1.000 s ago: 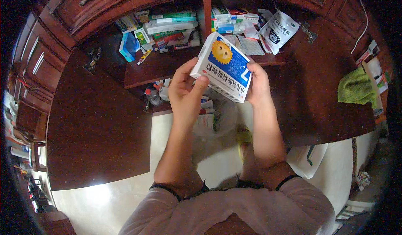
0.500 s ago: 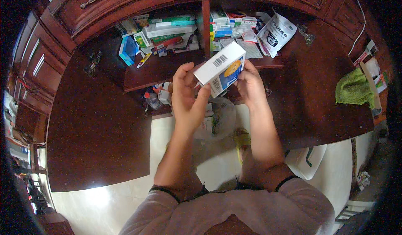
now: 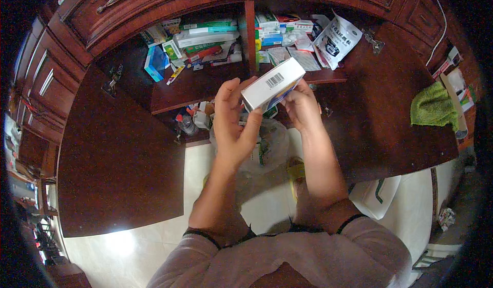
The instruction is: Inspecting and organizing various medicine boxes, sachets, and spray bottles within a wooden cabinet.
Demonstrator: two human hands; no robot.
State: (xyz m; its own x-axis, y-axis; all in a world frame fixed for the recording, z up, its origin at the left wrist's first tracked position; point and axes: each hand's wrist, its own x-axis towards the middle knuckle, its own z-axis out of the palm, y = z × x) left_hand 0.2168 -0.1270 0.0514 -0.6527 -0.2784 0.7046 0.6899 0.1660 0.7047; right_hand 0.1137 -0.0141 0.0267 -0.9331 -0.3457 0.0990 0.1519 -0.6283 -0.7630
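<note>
A white carton [image 3: 273,81] with a barcode on its narrow side is held up in front of me, tilted with its right end higher. A blue and yellow picture on its lower face shows only as a strip. My left hand [image 3: 233,126] cups the carton's left end, thumb at the lower corner and fingers up behind it. At the other end, my right hand [image 3: 303,106] grips the carton with curled fingers, partly hidden beneath it. Beyond my hands, a cabinet shelf [image 3: 190,88] bears medicine boxes [image 3: 208,37] on its left side.
An upright divider [image 3: 250,36] splits the shelf. On its right lie more packages and a white pouch [image 3: 337,41]. Cabinet doors stand out to the left [image 3: 120,159] and right [image 3: 380,129]; a green cloth [image 3: 434,107] hangs over the right one. Below my hands is a clear plastic bag [image 3: 272,147].
The carton has tipped so its barcode side faces up more and its picture face shows less. It has come slightly down and right, with both hands still on it.
</note>
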